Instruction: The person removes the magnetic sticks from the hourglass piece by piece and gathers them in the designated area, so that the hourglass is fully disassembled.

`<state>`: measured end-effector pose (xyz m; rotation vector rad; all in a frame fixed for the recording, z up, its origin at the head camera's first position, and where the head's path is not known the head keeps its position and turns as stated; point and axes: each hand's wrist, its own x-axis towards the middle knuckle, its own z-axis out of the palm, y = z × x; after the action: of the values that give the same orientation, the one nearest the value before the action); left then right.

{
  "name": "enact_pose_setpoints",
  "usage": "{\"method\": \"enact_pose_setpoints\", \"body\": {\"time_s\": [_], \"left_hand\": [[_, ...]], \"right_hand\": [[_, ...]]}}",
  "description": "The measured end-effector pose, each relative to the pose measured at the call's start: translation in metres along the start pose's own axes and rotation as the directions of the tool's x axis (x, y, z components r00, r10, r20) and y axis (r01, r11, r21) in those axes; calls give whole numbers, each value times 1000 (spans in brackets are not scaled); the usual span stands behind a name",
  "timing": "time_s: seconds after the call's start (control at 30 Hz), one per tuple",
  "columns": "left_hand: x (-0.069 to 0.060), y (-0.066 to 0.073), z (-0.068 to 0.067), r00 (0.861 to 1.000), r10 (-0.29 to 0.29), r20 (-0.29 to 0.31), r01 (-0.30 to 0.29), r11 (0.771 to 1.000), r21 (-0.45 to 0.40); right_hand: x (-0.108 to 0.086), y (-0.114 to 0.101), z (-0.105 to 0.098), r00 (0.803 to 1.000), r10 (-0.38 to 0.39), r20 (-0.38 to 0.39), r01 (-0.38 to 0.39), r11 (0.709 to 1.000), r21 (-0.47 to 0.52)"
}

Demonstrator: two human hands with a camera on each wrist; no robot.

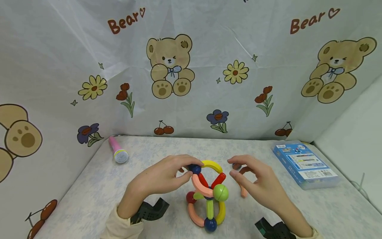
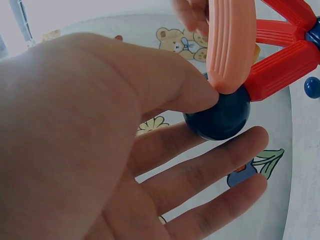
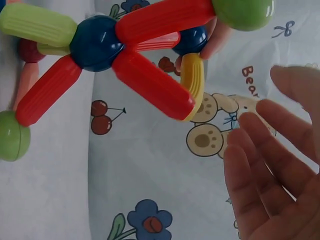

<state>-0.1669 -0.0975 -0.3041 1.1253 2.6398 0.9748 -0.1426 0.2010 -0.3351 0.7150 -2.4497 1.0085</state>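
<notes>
A toy structure of magnetic rods and balls stands on the table, with red rods, a yellow curved rod, a coral curved rod and a green ball. At its upper left, my left hand pinches a dark blue ball between thumb and index finger, while the other fingers extend. To the right of the structure, my right hand hovers apart from it, fingers spread and holding nothing. Another coral rod lies partly hidden behind that hand.
A blue toy box in clear plastic lies at the table's right side. Far left on the table is a pink toy microphone. A bear-print cloth hangs along the back.
</notes>
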Motion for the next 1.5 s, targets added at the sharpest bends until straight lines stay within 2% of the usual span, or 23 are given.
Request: {"method": "enact_pose_setpoints", "body": {"time_s": [0.13, 0.3, 0.47, 0.73, 1.03, 1.5], "left_hand": [[0, 0, 0, 1000, 0, 0, 0, 1000, -7], [0, -1, -1, 1000, 6, 2, -6, 1000, -26], [-1, -1, -1, 1000, 17, -4, -17, 1000, -22], [-1, -1, -1, 1000, 20, -8, -21, 1000, -18], [0, -1, -1, 1000, 2, 5, -2, 1000, -2], [0, 0, 0, 1000, 27, -1, -27, 1000, 16]], "right_hand": [[-4, -13, -4, 991, -80, 104, 71, 994, 89], [-6, -20, -2, 959, -147, 241, 95, 972, 214], [-6, -23, 3, 931, -196, 308, 118, 960, 253], [-6, -24, 8, 934, -206, 291, 146, 966, 214], [-7, -27, 10, 962, -185, 202, 159, 977, 139], [-6, -26, 13, 965, -222, 143, 208, 973, 103]]}}
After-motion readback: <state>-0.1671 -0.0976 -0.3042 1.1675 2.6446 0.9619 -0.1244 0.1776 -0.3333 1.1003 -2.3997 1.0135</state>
